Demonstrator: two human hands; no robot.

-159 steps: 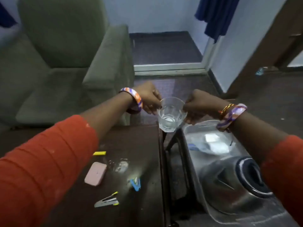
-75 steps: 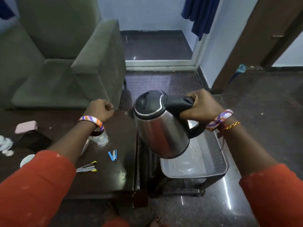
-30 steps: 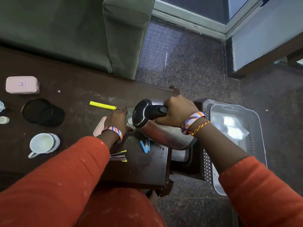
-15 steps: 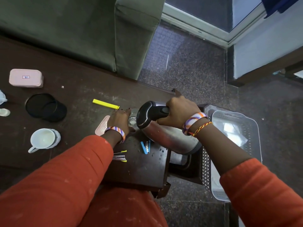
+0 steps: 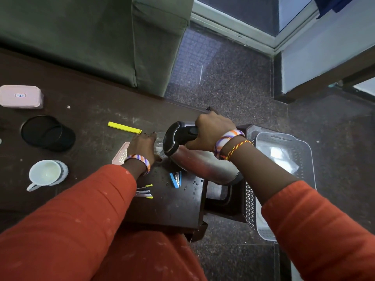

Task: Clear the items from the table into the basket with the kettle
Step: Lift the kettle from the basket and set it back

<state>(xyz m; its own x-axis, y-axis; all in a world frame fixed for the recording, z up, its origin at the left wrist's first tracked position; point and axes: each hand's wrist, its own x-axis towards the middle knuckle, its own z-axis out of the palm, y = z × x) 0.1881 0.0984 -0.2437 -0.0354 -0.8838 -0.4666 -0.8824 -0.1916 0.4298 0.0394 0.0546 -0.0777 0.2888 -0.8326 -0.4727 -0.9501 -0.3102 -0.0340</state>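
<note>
**Kettle tipped over glass at table's right end**

Kettle (image 5: 203, 163), steel body with black lid, is tilted hard to the left, lid end right against a clear glass (image 5: 159, 144) on the dark table (image 5: 91, 110). Right hand (image 5: 213, 132) is clenched round the kettle's black handle. Left hand (image 5: 143, 147) is wrapped round the glass, fingers curled on its far side; glass mostly hidden, contents not visible. Grey plastic basket (image 5: 304, 151) sits off the table's right end, beside the kettle's base, with something clear and crumpled inside. On the table: blue stapler (image 5: 176, 179) just below the kettle, yellow-tipped clip (image 5: 144, 192), yellow bar (image 5: 124, 127), pink flat piece (image 5: 121, 154) partly under the left wrist, white mug (image 5: 46, 174), black round container (image 5: 48, 133), pink box (image 5: 21, 96). Water drops near the table's right edge. Green armchair (image 5: 101, 37) behind the table.
</note>
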